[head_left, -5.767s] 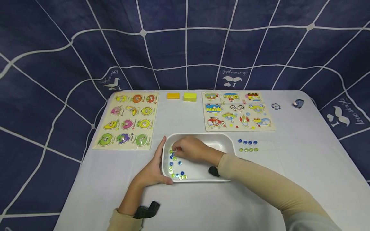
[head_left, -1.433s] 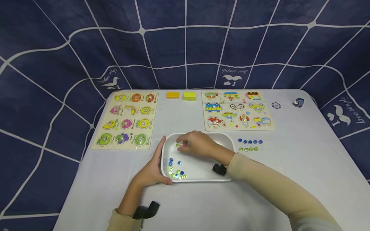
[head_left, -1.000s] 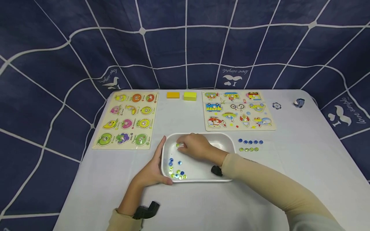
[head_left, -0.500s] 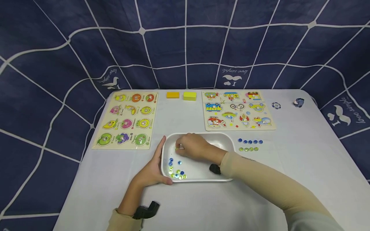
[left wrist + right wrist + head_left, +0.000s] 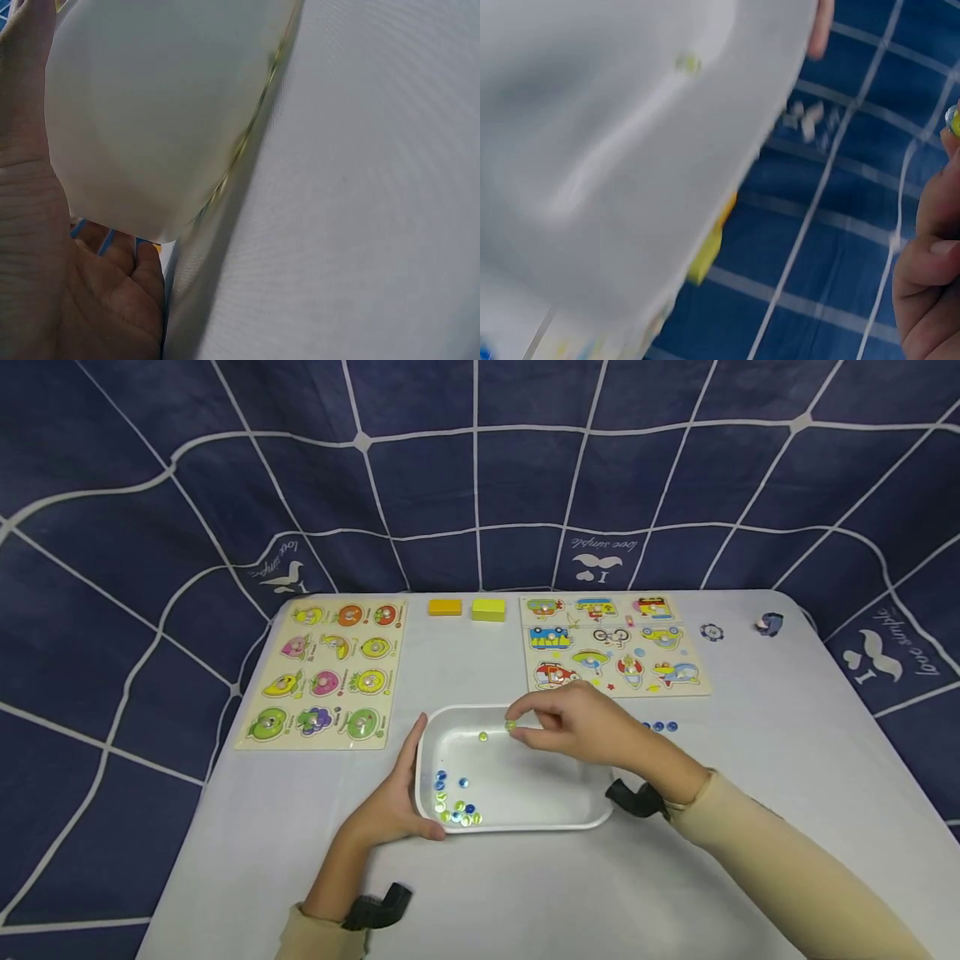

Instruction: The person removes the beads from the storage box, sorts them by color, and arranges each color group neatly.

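The white tray (image 5: 517,826) lies on the table with small blue and yellow-green glass beads (image 5: 460,807) gathered toward its left side. Around its near left corner my left hand (image 5: 393,806) holds it, thumb at the front rim and fingers along the side. My right hand (image 5: 588,727) pinches a yellow-green glass bead (image 5: 511,725) between thumb and forefinger, over the tray's far rim. That bead also shows at the fingertips in the right wrist view (image 5: 954,120). A single green bead (image 5: 483,737) sits apart in the tray, just left of this hand.
Right of the tray runs a row of blue beads (image 5: 658,727), partly hidden by my right hand. A fruit puzzle board (image 5: 318,672) lies at left, a vehicle puzzle board (image 5: 615,643) behind. Orange (image 5: 445,607) and yellow blocks (image 5: 488,610), a poker chip (image 5: 712,632) and small figure (image 5: 769,624) stand farther back.
My right hand has picked up a green bead and moved right with it, revealing another green bead. Since the oldest frame, the blue row has gained a bead. The left hand stays put.
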Demonstrator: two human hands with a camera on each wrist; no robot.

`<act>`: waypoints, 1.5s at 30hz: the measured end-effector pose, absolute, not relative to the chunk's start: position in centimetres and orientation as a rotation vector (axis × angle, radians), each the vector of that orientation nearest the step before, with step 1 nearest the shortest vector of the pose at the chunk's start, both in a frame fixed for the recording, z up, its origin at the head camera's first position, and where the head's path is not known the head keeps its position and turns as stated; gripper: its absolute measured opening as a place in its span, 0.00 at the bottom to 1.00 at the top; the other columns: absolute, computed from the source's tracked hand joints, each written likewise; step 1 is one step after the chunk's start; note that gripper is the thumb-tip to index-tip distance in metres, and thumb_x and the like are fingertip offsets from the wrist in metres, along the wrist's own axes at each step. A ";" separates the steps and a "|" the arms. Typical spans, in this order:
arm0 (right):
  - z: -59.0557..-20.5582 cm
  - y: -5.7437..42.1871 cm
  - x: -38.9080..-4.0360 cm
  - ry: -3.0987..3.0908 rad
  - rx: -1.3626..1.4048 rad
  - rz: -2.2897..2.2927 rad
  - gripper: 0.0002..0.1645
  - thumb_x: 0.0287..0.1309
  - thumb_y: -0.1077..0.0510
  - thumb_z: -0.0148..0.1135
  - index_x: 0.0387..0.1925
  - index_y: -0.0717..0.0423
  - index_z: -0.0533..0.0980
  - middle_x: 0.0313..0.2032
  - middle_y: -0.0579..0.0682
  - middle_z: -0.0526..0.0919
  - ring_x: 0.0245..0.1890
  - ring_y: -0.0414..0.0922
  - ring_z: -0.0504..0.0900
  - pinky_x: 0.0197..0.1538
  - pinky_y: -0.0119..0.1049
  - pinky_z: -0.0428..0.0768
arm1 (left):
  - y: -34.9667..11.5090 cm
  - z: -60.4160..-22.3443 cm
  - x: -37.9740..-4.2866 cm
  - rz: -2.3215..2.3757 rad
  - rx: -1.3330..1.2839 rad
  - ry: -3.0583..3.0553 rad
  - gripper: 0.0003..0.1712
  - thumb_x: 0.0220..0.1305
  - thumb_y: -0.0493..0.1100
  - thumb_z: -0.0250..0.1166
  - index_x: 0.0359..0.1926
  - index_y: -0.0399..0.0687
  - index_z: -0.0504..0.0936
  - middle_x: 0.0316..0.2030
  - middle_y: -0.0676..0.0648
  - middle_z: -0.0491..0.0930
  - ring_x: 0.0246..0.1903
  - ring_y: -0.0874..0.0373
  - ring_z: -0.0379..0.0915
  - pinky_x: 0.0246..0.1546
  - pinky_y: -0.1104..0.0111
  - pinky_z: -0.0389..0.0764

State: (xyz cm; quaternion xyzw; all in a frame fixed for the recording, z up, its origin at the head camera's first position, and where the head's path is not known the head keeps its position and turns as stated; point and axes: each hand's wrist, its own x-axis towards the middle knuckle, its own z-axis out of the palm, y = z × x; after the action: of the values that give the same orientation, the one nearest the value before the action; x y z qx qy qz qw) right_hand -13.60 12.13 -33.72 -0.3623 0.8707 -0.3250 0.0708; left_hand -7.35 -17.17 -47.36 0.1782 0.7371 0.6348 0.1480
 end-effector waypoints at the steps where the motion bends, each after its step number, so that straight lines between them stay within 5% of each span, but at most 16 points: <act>1: -33.7 13.3 -13.6 2.638 -1.080 -1.016 0.09 0.56 0.49 0.66 0.40 0.39 0.81 0.12 0.36 0.61 0.14 0.34 0.61 0.20 0.26 0.62 | -17.2 -47.4 -7.4 1.821 0.514 2.127 0.85 0.26 0.58 0.82 0.73 0.64 0.27 0.75 0.51 0.39 0.73 0.48 0.43 0.66 0.66 0.59; 4: -34.2 16.9 -13.7 2.706 -0.977 -1.106 0.08 0.54 0.52 0.67 0.38 0.40 0.81 0.13 0.37 0.62 0.13 0.34 0.61 0.18 0.27 0.61 | -17.2 -47.4 -7.4 1.811 0.509 2.135 0.84 0.27 0.58 0.82 0.73 0.65 0.27 0.75 0.51 0.38 0.73 0.49 0.42 0.67 0.65 0.57; 10: -37.2 24.0 -14.0 2.849 -0.627 -1.141 0.08 0.53 0.53 0.69 0.37 0.43 0.82 0.12 0.42 0.63 0.12 0.37 0.62 0.15 0.30 0.61 | -17.3 -47.5 -7.4 1.844 0.509 2.106 0.84 0.28 0.54 0.83 0.73 0.65 0.27 0.75 0.55 0.39 0.73 0.49 0.41 0.63 0.79 0.58; 20: -42.4 31.6 -12.7 2.783 -0.220 -1.006 0.16 0.55 0.44 0.65 0.41 0.48 0.81 0.13 0.45 0.69 0.14 0.43 0.70 0.19 0.35 0.64 | -17.2 -47.5 -7.5 1.841 0.515 2.104 0.84 0.28 0.55 0.83 0.73 0.67 0.27 0.75 0.52 0.38 0.74 0.49 0.41 0.63 0.80 0.58; 45: -43.8 32.7 -13.0 2.731 -0.017 -0.804 0.20 0.51 0.42 0.68 0.42 0.48 0.82 0.15 0.47 0.71 0.15 0.41 0.68 0.17 0.34 0.62 | -17.2 -47.4 -7.5 1.827 0.485 2.111 0.84 0.27 0.52 0.84 0.73 0.68 0.28 0.75 0.57 0.39 0.74 0.51 0.41 0.63 0.81 0.57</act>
State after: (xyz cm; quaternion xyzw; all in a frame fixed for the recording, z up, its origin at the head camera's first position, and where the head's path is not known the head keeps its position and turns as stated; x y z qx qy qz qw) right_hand -13.05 32.71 -43.81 -0.0061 0.9489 -0.2792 0.1469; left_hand -7.45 -17.16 -47.38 0.1690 0.7361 0.6372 0.1535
